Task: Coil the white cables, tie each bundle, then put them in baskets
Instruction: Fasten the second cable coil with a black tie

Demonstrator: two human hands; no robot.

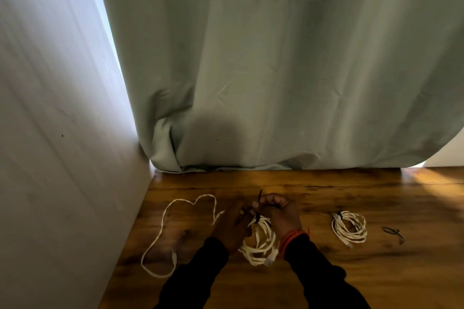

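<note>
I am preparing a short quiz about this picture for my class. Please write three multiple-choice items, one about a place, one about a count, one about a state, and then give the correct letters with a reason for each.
1. Where does the uncoiled white cable lie?
A. on the table, left of the hands
B. on top of the tied bundle
C. hanging from the curtain

2. How many coiled white bundles are on the table?
A. one
B. two
C. four

3. What is the state of the bundle on the right?
A. spread out straight
B. coiled, with a dark tie around it
C. held in a hand

Answers:
1 A: its loose loop lies on the wood near the wall.
2 B: one bundle between the hands, one alone to the right.
3 B: it lies coiled, untouched, with a dark tie at its top; the right hand and left hand work at the middle bundle.
</note>
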